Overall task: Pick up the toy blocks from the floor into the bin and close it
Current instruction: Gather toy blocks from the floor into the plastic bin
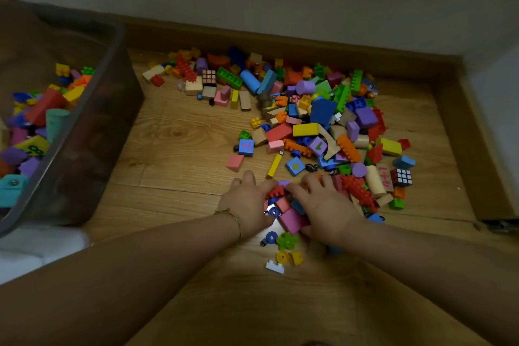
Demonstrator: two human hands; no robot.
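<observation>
A wide heap of colourful toy blocks [323, 118] covers the wooden floor toward the far right. My left hand [247, 202] and my right hand [325, 205] press in from both sides on a small cluster of blocks [286, 211], among them a red toothed piece and a pink block. Both hands curl around that cluster. A clear plastic bin [92, 132] stands at the left, partly filled with blocks. A green flower piece [287, 241], yellow letters and a white brick lie just below my hands. No lid is in view.
A wooden skirting board [252, 34] and a white wall run behind the heap. A wooden edge [460, 149] bounds the floor on the right. A white object [33, 247] lies below the bin. Bare floor [179, 132] lies between bin and heap.
</observation>
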